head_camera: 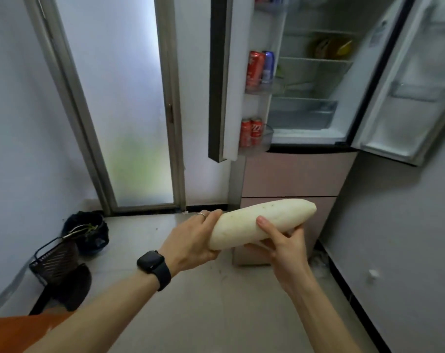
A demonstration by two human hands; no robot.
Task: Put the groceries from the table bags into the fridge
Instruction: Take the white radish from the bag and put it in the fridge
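A long white radish [244,222] lies crosswise between both hands, in front of the fridge's lower pink drawers. My left hand [191,240], with a ring and a black watch on the wrist, grips its near end. My right hand [282,243] cups it from below, thumb on top. The fridge [315,80] stands open above, both doors swung out. Its glass shelves hold a yellow item [333,48] at the back; the lower shelves look mostly bare.
Red and blue cans [258,68] fill the left door [226,77] racks, with more red cans [250,132] lower down. A black bin bag [89,231] and a dark wire basket [56,261] sit on the floor at left. A frosted glass door [119,103] is behind.
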